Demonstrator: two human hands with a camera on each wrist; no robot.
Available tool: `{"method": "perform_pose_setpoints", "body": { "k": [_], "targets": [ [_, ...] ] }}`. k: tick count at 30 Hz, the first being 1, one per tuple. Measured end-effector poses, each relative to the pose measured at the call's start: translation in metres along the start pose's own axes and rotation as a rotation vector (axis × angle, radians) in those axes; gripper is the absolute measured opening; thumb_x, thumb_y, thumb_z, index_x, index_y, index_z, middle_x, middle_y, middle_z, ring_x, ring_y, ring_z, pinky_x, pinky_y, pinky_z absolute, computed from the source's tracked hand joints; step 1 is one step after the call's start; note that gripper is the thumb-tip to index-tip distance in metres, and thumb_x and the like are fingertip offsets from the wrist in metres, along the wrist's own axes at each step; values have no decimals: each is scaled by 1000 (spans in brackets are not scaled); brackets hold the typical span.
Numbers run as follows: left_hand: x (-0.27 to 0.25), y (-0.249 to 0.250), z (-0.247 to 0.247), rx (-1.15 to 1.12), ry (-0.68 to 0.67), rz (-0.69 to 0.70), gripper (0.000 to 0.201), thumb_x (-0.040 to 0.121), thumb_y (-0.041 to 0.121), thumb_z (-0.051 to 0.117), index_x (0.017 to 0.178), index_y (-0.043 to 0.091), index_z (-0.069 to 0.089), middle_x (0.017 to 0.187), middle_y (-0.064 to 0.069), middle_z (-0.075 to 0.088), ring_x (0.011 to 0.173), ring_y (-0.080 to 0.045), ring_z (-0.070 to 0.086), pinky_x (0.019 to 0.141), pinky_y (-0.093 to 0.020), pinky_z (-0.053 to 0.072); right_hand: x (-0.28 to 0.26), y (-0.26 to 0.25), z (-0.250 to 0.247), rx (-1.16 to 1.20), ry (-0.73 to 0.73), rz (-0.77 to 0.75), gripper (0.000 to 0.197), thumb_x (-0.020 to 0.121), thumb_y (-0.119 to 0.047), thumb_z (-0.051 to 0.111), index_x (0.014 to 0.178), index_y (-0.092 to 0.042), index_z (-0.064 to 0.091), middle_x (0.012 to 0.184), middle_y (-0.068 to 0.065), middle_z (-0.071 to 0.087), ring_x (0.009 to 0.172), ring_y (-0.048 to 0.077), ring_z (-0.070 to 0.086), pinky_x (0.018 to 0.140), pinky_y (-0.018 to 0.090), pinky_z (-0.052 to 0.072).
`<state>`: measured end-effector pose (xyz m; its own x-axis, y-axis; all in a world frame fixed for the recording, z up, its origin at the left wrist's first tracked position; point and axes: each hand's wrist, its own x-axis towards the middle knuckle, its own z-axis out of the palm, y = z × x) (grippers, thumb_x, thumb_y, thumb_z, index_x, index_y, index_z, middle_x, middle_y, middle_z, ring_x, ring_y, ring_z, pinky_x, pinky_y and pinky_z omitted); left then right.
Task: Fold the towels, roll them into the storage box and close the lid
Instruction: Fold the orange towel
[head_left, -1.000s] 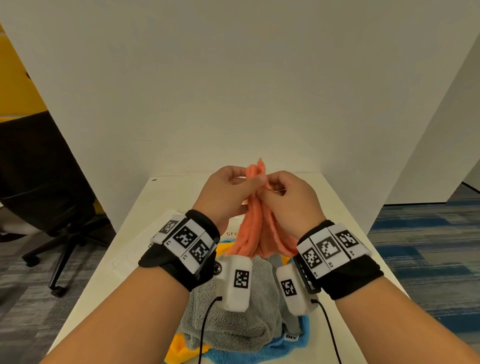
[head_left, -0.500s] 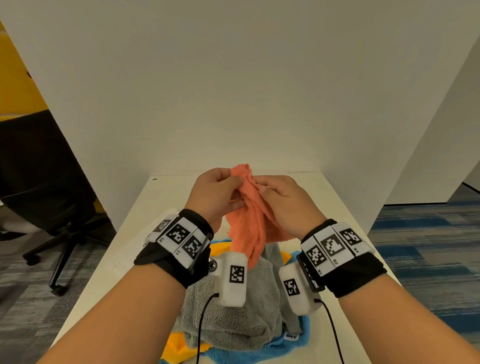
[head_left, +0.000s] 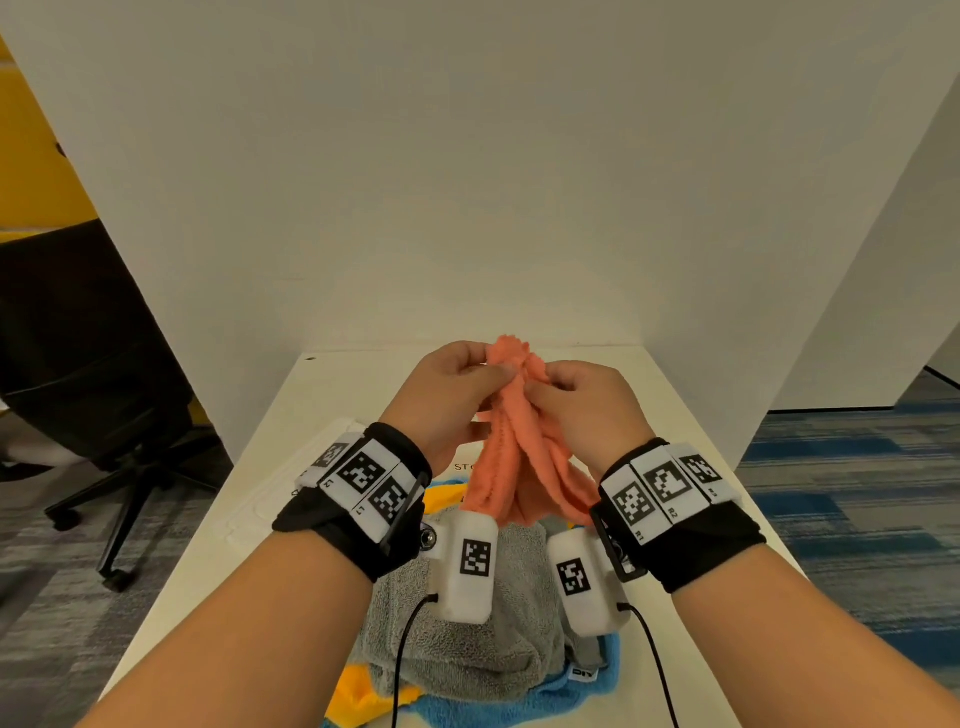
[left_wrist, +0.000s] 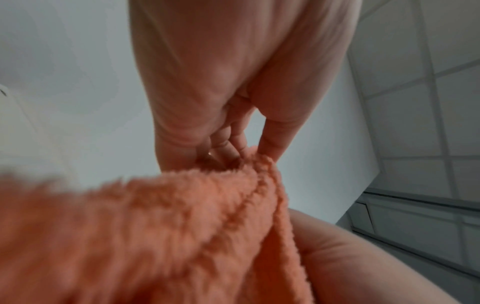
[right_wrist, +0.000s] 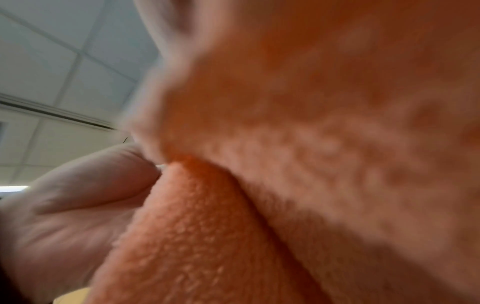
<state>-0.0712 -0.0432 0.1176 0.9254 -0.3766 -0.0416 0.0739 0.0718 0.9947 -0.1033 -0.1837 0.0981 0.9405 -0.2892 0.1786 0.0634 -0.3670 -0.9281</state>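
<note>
Orange fleece hangs bunched between my hands above the tabletop (head_left: 332, 395): the orange towel (head_left: 519, 467) is pinched at its top edge by my left hand (head_left: 447, 395) and my right hand (head_left: 587, 405), fingers curled on the cloth, knuckles nearly touching. To fold it well, I judge I should find two corners, draw the hands apart until the edge is taut, then lay it flat. Below lies a heap with a grey towel (head_left: 467, 639), a blue towel (head_left: 582, 696) and a yellow towel (head_left: 363, 696), all partly covered. I cannot make out a storage box or lid; only some lettering shows behind the cloth. Both wrist views are blurred.
</note>
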Motion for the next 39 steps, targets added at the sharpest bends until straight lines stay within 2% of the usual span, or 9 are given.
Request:
{"method": "perform_pose_setpoints", "body": {
  "k": [4, 9, 12, 16, 20, 24, 32, 36, 39],
  "targets": [
    [4, -1, 1, 45, 47, 33, 16, 89, 6, 63, 105, 4, 61, 86, -9, 68, 71, -19, 66, 65, -31, 57, 0, -3, -2, -57, 15, -11, 26, 89, -29, 64, 78, -8, 73, 77, 15, 69, 65, 24, 61, 69, 41, 53],
    [13, -4, -11, 26, 192, -11, 12, 88, 5, 62, 100, 6, 63, 89, -9, 65, 68, -18, 62, 61, -29, 53, 9, 1, -13, -72, 75, 21, 21, 87, -22, 63, 84, -2, 71, 84, 25, 66, 65, 21, 54, 68, 41, 50],
    [16, -8, -12, 38, 221, -19, 7, 87, 6, 63, 94, 7, 63, 84, -9, 63, 66, -19, 59, 60, -29, 51, 8, -1, -14, -58, 66, 14, 21, 87, -23, 63, 83, -4, 70, 74, 17, 65, 65, 23, 54, 69, 38, 48],
    [18, -10, -8, 54, 224, -10, 8, 85, 7, 64, 93, 8, 63, 85, -10, 63, 71, -22, 59, 68, -35, 52, 5, -4, -7, -73, 39, -16, 18, 87, -21, 63, 83, -6, 72, 87, 19, 68, 79, 34, 63, 77, 42, 52],
    [19, -10, -15, 69, 284, -5, 4, 83, 7, 62, 82, 11, 63, 77, -9, 60, 70, -22, 54, 64, -33, 47, 8, 2, -15, -108, 92, 30, 19, 87, -20, 62, 82, -4, 70, 85, 21, 68, 66, 23, 58, 74, 44, 53],
    [19, -12, -21, 110, 340, -13, 2, 80, 12, 66, 81, 14, 64, 76, -7, 61, 69, -21, 54, 64, -33, 45, 10, 5, -19, -118, 142, 32, 20, 87, -21, 61, 83, -3, 70, 85, 18, 69, 76, 31, 63, 76, 43, 52],
    [12, -10, 0, 155, 249, 25, 39, 63, 40, 71, 90, 12, 66, 79, -7, 69, 72, -24, 66, 73, -43, 57, -1, -3, 5, -123, 54, -115, 8, 86, -28, 67, 78, -28, 70, 67, -10, 63, 63, 2, 55, 59, 16, 40],
    [10, -11, 0, 70, 211, 3, 18, 81, 18, 71, 93, 7, 64, 80, -12, 65, 68, -23, 59, 66, -34, 50, -1, -1, 6, -176, 58, -145, 7, 84, -26, 69, 77, -29, 68, 63, -14, 59, 58, -4, 52, 54, 7, 36],
    [9, -11, 0, 42, 191, 10, 12, 86, 10, 66, 97, 5, 64, 82, -16, 64, 68, -25, 58, 69, -38, 51, -2, -2, 5, -185, 65, -157, 14, 82, -23, 70, 71, -30, 66, 59, -15, 57, 57, -6, 51, 54, 8, 35]
  ]
}}
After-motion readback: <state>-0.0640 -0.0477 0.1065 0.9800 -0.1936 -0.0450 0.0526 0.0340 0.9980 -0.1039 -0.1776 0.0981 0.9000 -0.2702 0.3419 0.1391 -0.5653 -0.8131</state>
